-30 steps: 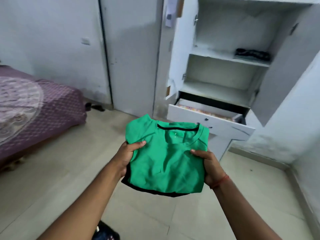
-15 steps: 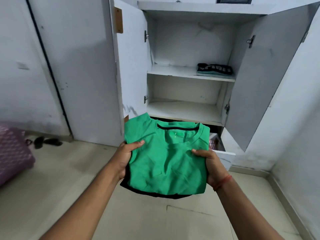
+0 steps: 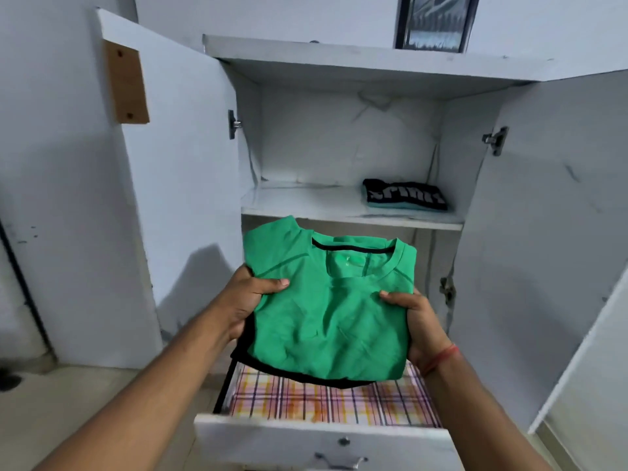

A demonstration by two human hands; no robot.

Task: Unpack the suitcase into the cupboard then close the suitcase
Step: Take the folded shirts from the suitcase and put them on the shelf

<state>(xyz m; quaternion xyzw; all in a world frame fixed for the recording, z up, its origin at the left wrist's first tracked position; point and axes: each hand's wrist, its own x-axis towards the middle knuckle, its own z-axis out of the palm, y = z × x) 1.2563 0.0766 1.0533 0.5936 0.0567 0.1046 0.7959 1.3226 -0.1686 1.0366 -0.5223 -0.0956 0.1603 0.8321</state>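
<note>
- Your left hand (image 3: 253,302) grips the left edge of the folded green T-shirt (image 3: 331,307), thumb curled over the top face and fingers tucked beneath.
- Your right hand (image 3: 419,326) grips the right edge the same way, thumb lying across the cloth and fingers hidden under the fold; a red thread (image 3: 441,356) circles that wrist.
- You hold the shirt roughly flat and level between both hands, above the pulled-out drawer (image 3: 326,440) and in front of the open cupboard (image 3: 353,62).
- Its collar, with a dark band along the neckline, points away from you toward the cupboard shelves; the folded hem points back toward your body.
- Its long axis runs from you toward the cupboard, collar end slightly higher in the frame; the shorter span lies between your two hands.
- A black layer shows under the green along the near and left edges; whether it is part of the same garment or a second one, you cannot tell from here.
- A checked cloth (image 3: 326,399) in pink, yellow and dark lines covers the drawer floor, directly below the shirt.
- On the upper shelf (image 3: 299,202), toward the right side, lies a folded dark garment (image 3: 404,195) with white lettering on top of something teal.
- Both cupboard doors stand swung open, the left door (image 3: 176,164) carrying a wooden block (image 3: 126,83) near its top edge.
</note>
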